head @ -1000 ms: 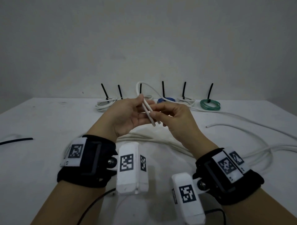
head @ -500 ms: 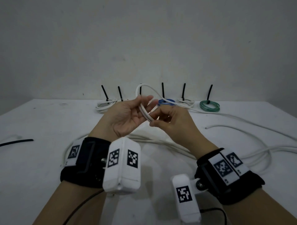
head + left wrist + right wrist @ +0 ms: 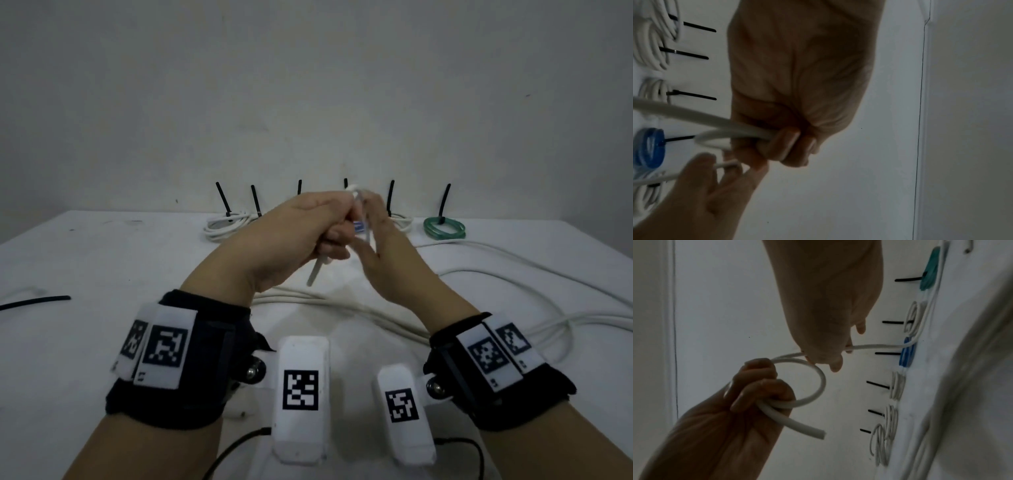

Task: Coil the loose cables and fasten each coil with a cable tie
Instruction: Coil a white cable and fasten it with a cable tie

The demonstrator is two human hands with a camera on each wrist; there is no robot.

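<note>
A left hand (image 3: 756,391) grips a looped thick white cable (image 3: 818,386); the right hand (image 3: 830,340) pinches its trailing length above a white table (image 3: 102,267).

Right hand (image 3: 378,240) was motion-blurred in head view; grip of its fingers (image 3: 835,365) on white cable (image 3: 821,382) couldn't be told. Blue coil (image 3: 358,226) showed only through gap between fingers. Loose cable ran off frame's right edge. Black strip (image 3: 34,302), well left of fingers, was cut by left edge.
</note>
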